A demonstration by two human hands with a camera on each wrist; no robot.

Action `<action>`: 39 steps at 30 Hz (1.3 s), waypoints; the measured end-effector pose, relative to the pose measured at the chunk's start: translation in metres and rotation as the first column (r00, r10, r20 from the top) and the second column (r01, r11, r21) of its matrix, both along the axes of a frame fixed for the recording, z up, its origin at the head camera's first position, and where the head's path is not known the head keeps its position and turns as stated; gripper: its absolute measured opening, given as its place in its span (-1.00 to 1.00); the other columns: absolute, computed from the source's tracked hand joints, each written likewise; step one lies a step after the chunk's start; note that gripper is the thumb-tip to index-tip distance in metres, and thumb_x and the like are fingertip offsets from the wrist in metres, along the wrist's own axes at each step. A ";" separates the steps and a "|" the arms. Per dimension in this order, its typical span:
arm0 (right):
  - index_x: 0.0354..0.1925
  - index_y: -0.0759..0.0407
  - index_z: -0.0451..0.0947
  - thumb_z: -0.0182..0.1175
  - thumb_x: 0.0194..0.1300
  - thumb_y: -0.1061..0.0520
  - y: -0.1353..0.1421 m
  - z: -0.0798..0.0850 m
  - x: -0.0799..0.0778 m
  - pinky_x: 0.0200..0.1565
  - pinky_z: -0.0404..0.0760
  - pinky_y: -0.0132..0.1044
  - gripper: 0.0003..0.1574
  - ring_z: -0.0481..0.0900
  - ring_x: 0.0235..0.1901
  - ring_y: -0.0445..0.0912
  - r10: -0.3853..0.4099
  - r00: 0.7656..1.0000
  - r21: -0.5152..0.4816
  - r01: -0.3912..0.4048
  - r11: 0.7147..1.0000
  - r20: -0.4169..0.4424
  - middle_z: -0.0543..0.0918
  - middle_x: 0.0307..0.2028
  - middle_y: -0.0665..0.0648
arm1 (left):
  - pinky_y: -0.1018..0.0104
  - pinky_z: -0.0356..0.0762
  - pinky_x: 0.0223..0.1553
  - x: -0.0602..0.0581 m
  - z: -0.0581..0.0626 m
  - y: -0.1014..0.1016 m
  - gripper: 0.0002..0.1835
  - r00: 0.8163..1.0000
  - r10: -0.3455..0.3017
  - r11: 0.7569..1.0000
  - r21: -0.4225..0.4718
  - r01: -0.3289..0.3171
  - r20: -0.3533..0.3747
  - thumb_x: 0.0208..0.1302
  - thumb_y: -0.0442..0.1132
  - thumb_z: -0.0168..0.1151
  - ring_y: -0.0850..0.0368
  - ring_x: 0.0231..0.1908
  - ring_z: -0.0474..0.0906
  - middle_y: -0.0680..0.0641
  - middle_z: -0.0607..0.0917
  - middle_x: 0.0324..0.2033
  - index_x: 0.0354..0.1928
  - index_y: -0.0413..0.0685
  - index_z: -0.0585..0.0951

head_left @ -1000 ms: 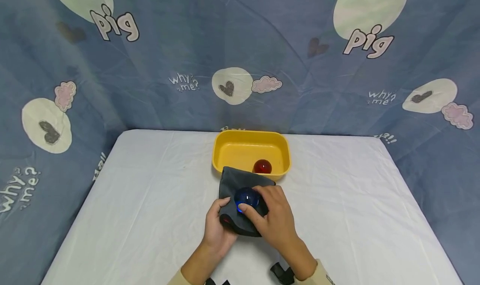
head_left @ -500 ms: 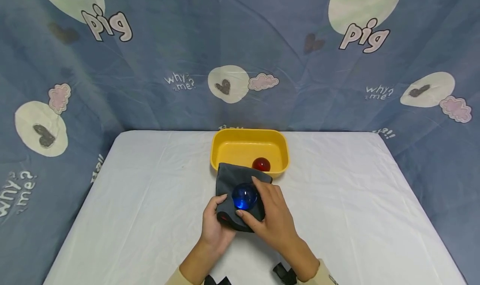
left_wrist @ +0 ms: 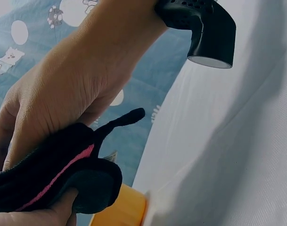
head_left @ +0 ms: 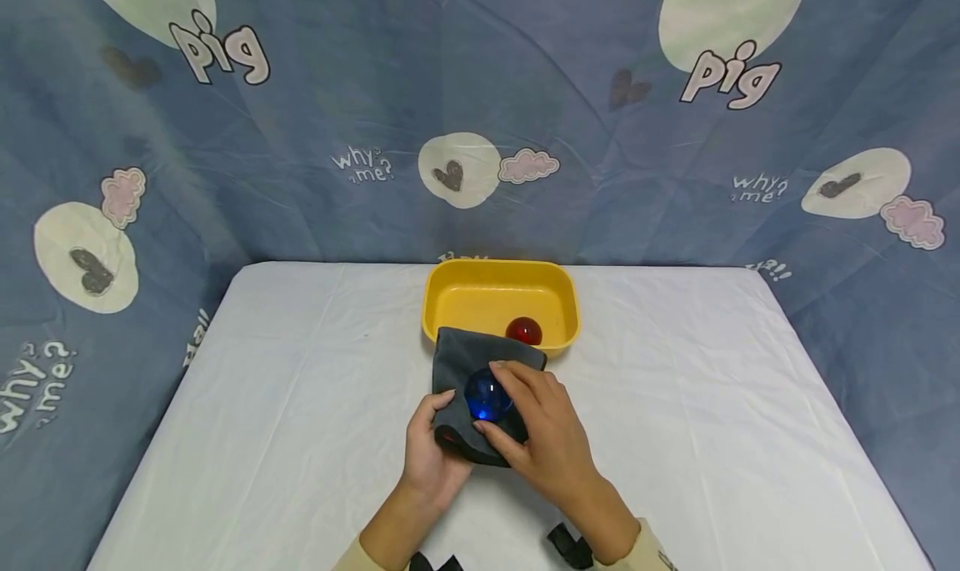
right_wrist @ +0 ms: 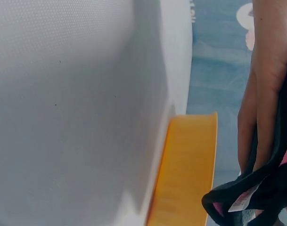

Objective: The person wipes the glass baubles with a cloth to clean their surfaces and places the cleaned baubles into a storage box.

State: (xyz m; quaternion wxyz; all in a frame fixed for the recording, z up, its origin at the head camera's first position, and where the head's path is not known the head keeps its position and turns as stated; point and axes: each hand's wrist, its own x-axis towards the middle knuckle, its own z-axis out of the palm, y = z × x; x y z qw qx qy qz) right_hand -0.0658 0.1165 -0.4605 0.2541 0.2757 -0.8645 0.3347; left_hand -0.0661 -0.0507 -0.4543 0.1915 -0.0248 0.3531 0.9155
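Observation:
A shiny, see-through blue ball point(head_left: 483, 394) rests on a folded dark grey cloth point(head_left: 465, 354). My left hand point(head_left: 435, 454) holds the cloth from below, its thumb over the near left edge; the other fingers are mostly hidden in the head view. With thumb and index finger, my right hand point(head_left: 551, 438) pinches the ball at its near and far sides. In the left wrist view the cloth point(left_wrist: 94, 188) shows black binding, a pink stripe and a loop; the ball is hidden there. The right wrist view shows a white label point(right_wrist: 244, 200) on the cloth.
A yellow plastic tub point(head_left: 465, 304) stands just beyond the cloth, with a red ball point(head_left: 524, 331) in its near right part. White fabric point(head_left: 300, 388) covers the table. Printed blue curtain point(head_left: 480, 71) hangs behind and at both sides. Black cameras point(head_left: 572, 546) sit at the wrists.
My right index finger and thumb loosened from the blue ball, then the index finger came back over its far side. The cloth has shifted only slightly; the left hand keeps its hold.

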 end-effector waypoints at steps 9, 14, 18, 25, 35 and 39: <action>0.39 0.19 0.49 0.42 0.37 -0.15 0.000 0.000 -0.001 0.22 0.53 -0.02 -0.21 0.58 0.14 0.06 -0.025 1.000 0.006 0.025 1.000 -0.002 0.61 0.24 0.15 | 0.19 0.32 0.40 -0.001 -0.001 0.000 -0.34 1.000 -0.005 1.000 -0.002 0.005 0.007 0.53 -0.11 -0.39 0.02 0.43 0.23 -0.17 0.19 0.47 0.60 -0.14 -0.06; 0.26 0.27 0.56 0.35 0.40 -0.26 -0.003 -0.003 0.000 0.10 0.60 -0.07 -0.23 0.60 0.00 0.06 -0.097 0.995 -0.034 0.096 0.995 -0.002 0.71 0.07 0.17 | 0.20 0.29 0.42 0.002 -0.001 0.001 -0.32 1.000 -0.003 1.000 -0.013 0.003 0.012 0.54 -0.11 -0.37 -0.01 0.48 0.15 -0.19 0.12 0.53 0.62 -0.10 -0.10; 0.09 0.28 0.61 0.24 0.41 -0.39 -0.006 -0.006 0.001 -0.01 0.60 -0.09 -0.22 0.53 -0.11 0.05 -0.178 0.984 -0.037 0.178 0.983 -0.004 0.72 -0.10 0.16 | 0.20 0.31 0.40 0.004 -0.003 0.001 -0.32 0.999 -0.017 0.999 -0.028 0.017 0.029 0.54 -0.10 -0.37 0.01 0.46 0.20 -0.20 0.15 0.52 0.61 -0.14 -0.09; -0.03 0.27 0.64 0.15 0.43 -0.46 -0.009 -0.011 0.003 -0.07 0.49 -0.16 -0.19 0.46 -0.15 0.04 -0.230 0.973 -0.074 0.229 0.971 -0.015 0.67 -0.16 0.13 | 0.22 0.35 0.38 0.006 -0.005 0.003 -0.34 0.999 -0.027 0.999 -0.037 0.029 0.037 0.54 -0.08 -0.38 0.06 0.38 0.32 -0.17 0.27 0.43 0.58 -0.20 -0.04; 0.47 0.26 0.38 0.22 0.44 -0.36 -0.001 -0.011 0.006 0.11 0.44 -0.08 -0.05 0.50 0.01 0.07 -0.091 0.996 -0.029 0.090 0.995 -0.010 0.60 0.18 0.17 | 0.23 0.29 0.38 0.002 -0.001 -0.002 -0.34 1.000 -0.009 1.000 -0.016 0.009 0.016 0.54 -0.09 -0.37 0.05 0.41 0.24 -0.16 0.21 0.47 0.58 -0.17 -0.06; 0.47 0.20 0.40 0.23 0.47 -0.29 0.003 -0.008 0.004 0.12 0.46 -0.07 -0.15 0.52 0.05 0.07 -0.027 0.998 -0.013 0.027 1.000 -0.051 0.53 0.30 0.16 | 0.22 0.30 0.38 0.002 -0.001 -0.002 -0.35 1.000 -0.007 1.000 -0.016 0.008 0.023 0.53 -0.10 -0.38 0.05 0.40 0.25 -0.16 0.22 0.45 0.57 -0.19 -0.05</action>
